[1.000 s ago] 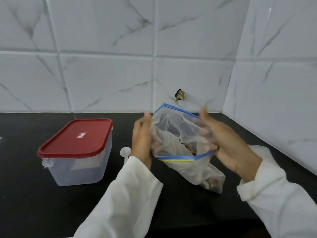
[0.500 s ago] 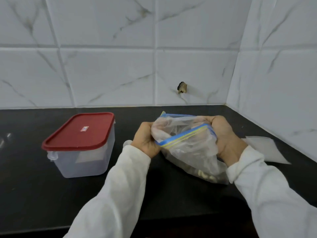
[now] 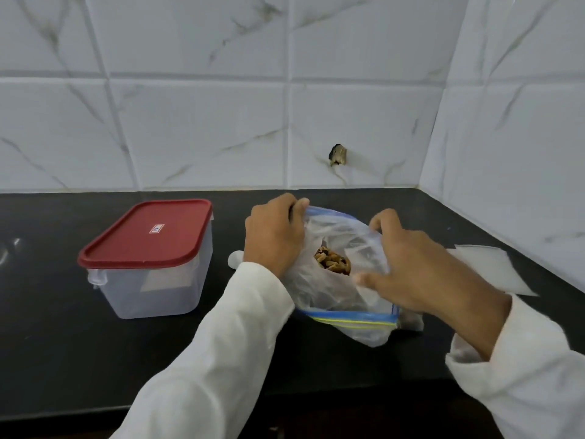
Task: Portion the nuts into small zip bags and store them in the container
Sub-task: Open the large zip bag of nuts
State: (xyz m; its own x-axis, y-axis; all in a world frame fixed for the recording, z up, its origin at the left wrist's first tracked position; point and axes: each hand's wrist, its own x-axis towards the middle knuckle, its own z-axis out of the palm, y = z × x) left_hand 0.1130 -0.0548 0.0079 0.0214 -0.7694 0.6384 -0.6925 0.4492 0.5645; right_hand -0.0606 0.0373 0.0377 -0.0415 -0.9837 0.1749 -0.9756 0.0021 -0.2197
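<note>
Crinkled clear zip bag (nuts inside) gripped by both hands.

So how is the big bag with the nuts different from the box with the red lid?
The zip bag is soft and crumpled; the container is stiff with straight walls. The bag's mouth is pulled open by the left hand and right hand, while the container is shut under its red lid, untouched. Nuts show inside the bag; no nuts show in the container. Both are see-through plastic on the black counter.
</note>
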